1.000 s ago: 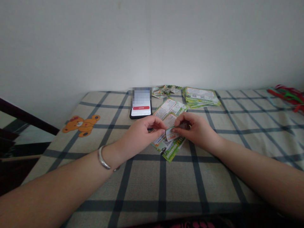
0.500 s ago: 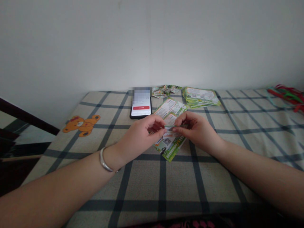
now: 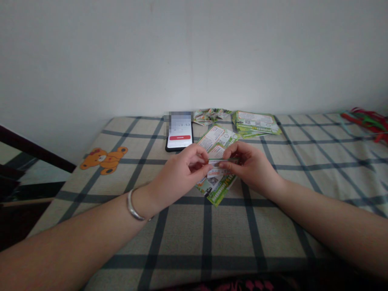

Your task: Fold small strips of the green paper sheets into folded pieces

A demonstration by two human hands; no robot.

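Observation:
My left hand and my right hand meet over the middle of a checked cloth surface. Both pinch a small folded piece of green-and-white paper, held flat and edge-on between the fingertips. Under the hands lies a green-and-white printed leaflet, spread flat on the cloth. A silver bangle sits on my left wrist.
A phone with a lit screen lies behind my left hand. A stack of similar leaflets sits at the back, with several small folded paper pieces beside it. Red and green ribbons lie far right. A bear print marks the cloth at left.
The small paper piece has been folded flatter between my fingertips and now shows edge-on. Both hands stayed in nearly the same place.

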